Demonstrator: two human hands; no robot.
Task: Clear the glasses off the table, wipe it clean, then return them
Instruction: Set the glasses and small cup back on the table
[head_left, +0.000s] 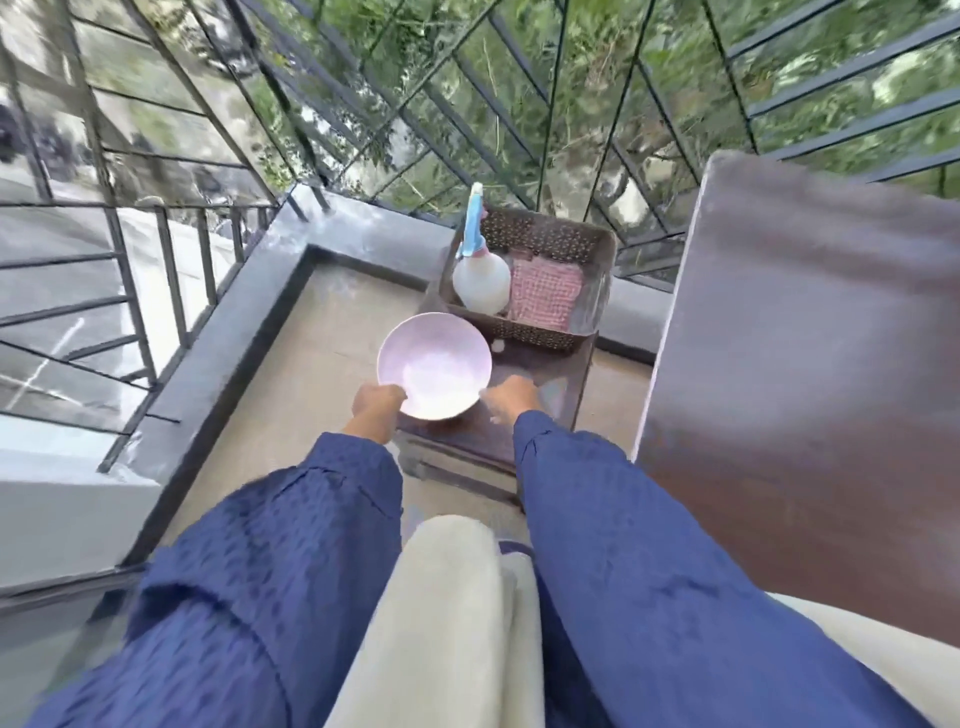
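Though no glasses are in view, a pale pink round bowl (434, 371) sits over the near edge of the small dark table (556, 384), left hand (378, 402) gripping its rim; right hand (511, 397), hold untellable. White spray bottle (480, 283) and pink checked cloth (543, 291) wait in the brown perforated basket (540, 234): wiping judged pending.

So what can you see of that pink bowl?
The pale pink round bowl looks smooth, glossy, shallow and empty, open side up. It is over the small dark wooden table, before the brown perforated basket. The left hand grips its lower-left rim; the right hand is at its right edge, contact unclear.
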